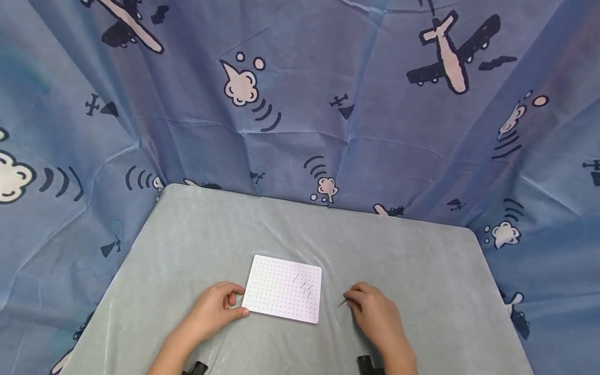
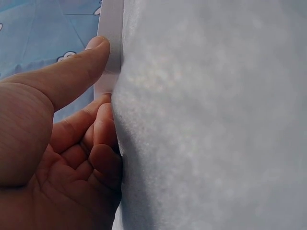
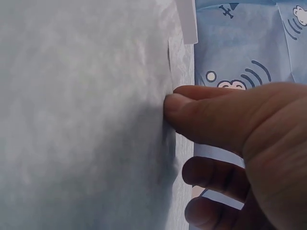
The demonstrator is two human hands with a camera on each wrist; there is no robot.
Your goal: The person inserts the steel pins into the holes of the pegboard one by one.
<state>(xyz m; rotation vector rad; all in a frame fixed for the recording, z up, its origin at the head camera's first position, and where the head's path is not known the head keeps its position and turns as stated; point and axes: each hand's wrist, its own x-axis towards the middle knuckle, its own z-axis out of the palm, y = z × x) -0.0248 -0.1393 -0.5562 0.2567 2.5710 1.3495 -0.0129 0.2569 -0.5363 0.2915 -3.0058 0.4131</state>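
Note:
A white rectangular board [image 1: 276, 291] dotted in a regular grid lies flat in the head view. Several thin dark slivers [image 1: 303, 285] show at a slant on its right part. At the board's left end, my left hand [image 1: 215, 307] holds its near corner between thumb and index finger, the other fingers curled. The left wrist view has the thumb [image 2: 98, 52] against the board's side wall [image 2: 114, 38]. To the right of the board, my right hand [image 1: 375, 312] pinches a thin dark pin-like piece [image 1: 344, 302] between thumb and index finger, close over the cloth.
A grey cloth [image 1: 422, 271] with shallow wrinkles covers the table. Blue curtains [image 1: 290, 114] printed with planes and clouds stand behind it and at both sides. Black wrist mounts [image 1: 367, 364] show at the bottom edge.

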